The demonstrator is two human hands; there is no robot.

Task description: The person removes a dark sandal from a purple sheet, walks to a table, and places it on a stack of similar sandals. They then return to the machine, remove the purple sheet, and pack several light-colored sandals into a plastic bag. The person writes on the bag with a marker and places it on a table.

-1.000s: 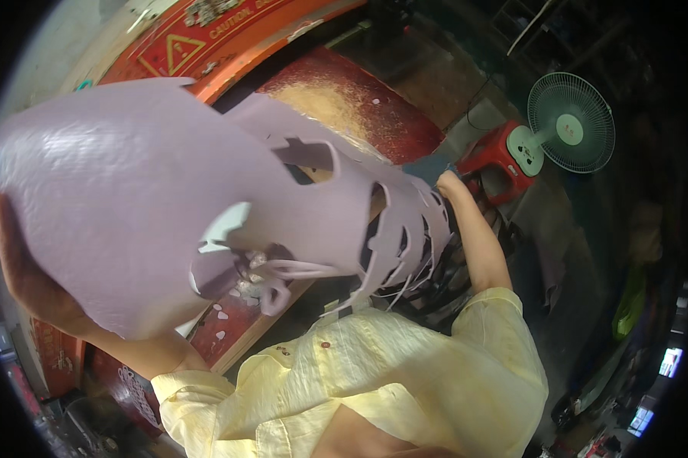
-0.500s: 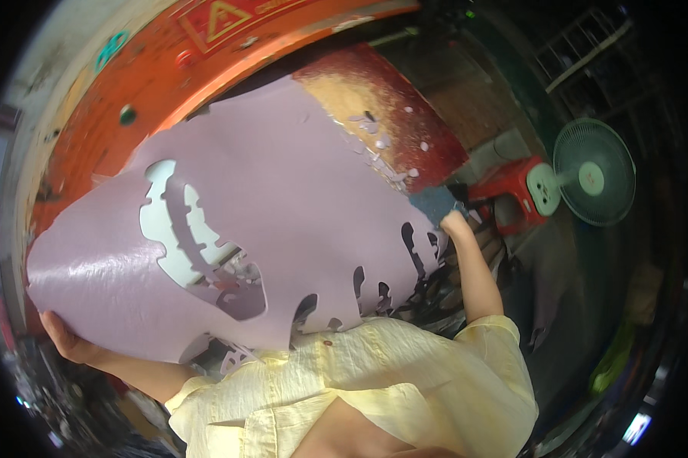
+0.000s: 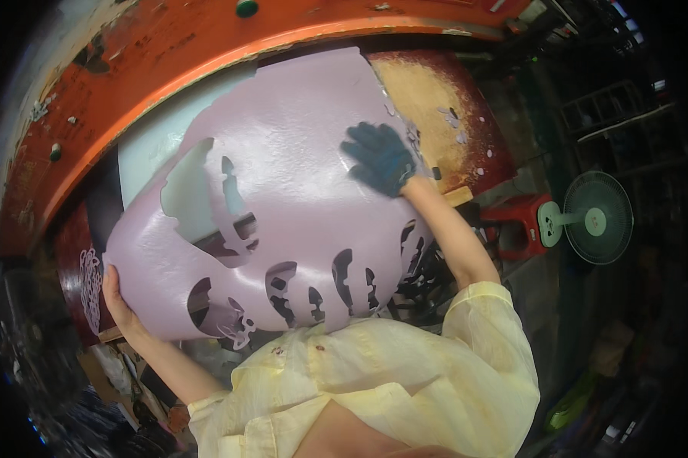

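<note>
A large glossy lilac sheet (image 3: 283, 191), like leather or plastic, spreads before me, with curved shapes cut out of it. At its left rim my left hand (image 3: 120, 301) is bare and closed on the edge; part of the fingers is hidden by the sheet. Wearing a dark blue-grey glove, my right hand (image 3: 380, 159) lies on the upper right of the sheet with its fingers spread. Through a large cutout shows a pale greenish-white surface (image 3: 149, 145), which also sticks out beyond the sheet's upper left edge. The near edge of the sheet, with several cutouts, hangs against my shirt.
An orange machine beam (image 3: 206, 65) crosses behind the sheet. Right of it lies a worn red and tan board (image 3: 466, 99) with small lilac scraps (image 3: 452, 118). A red stool (image 3: 512, 227) and a fan (image 3: 596, 220) stand at the right. Cut lilac scraps (image 3: 90, 290) lie at far left.
My right hand has moved from the sheet's right edge onto its upper surface, fingers now spread. The sheet has shifted right and bows upward more; the view has turned too.
</note>
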